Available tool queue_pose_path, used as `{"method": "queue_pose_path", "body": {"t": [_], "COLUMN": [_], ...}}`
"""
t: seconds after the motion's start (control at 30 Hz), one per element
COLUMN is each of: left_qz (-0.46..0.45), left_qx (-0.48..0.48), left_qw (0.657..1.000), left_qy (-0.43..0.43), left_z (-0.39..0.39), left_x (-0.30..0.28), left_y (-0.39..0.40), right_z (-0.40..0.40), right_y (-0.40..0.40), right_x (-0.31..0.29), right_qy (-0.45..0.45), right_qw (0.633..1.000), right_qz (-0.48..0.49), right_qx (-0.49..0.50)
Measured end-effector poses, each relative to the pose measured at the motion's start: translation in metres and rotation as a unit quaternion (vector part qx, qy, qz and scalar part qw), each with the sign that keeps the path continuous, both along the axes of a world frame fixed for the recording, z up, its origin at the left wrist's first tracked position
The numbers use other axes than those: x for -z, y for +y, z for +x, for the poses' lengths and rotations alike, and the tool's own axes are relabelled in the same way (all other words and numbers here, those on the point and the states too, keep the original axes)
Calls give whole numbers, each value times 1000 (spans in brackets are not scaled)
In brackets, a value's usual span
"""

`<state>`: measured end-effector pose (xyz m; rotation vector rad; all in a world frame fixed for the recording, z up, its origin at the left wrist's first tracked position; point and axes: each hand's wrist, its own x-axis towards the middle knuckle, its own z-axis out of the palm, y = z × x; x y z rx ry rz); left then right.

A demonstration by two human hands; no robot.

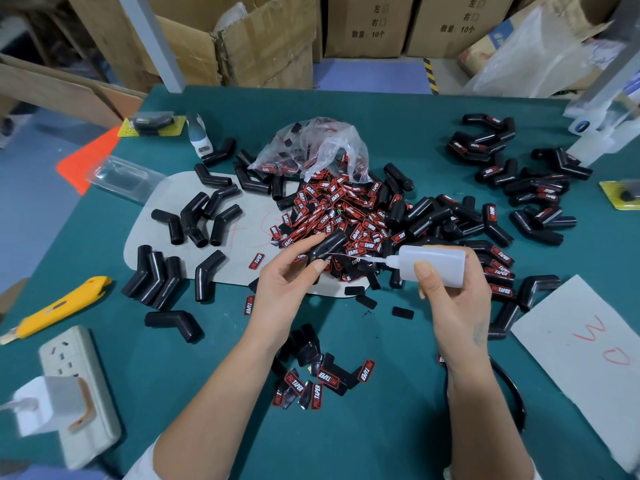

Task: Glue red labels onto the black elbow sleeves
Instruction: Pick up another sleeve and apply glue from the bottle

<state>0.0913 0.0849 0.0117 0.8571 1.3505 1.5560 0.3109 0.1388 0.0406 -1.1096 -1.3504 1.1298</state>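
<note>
My left hand [287, 285] holds a black elbow sleeve [329, 247] just above the green table. My right hand [453, 292] grips a white glue bottle [433, 265] lying sideways, its thin nozzle tip pointing left onto the held sleeve. A big pile of red labels [339, 209] spills from a clear plastic bag [311, 147] right behind my hands. Bare black sleeves [194, 220] lie at the left. Sleeves with red labels on them [491, 147] are heaped at the right and far right.
A yellow utility knife [59, 306] and a power strip [79, 393] with a plugged-in charger lie at the front left. Loose labels [322, 379] sit between my forearms. A white card [588, 355] lies at the right. Cardboard boxes [263, 39] stand behind the table.
</note>
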Motion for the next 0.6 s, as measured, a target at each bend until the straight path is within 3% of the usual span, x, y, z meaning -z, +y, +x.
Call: {"method": "queue_pose_path", "body": {"t": [0.6], "left_qz": [-28], "left_qx": [-2], "left_qw": [999], "left_qy": [21], "left_z": [-5], "left_x": [9], "left_y": [0], "right_z": [1], "right_y": [-1], "right_x": [-1], "right_qy": [9], "right_qw": [1000], "right_qz": [3], "right_qx": [4]}}
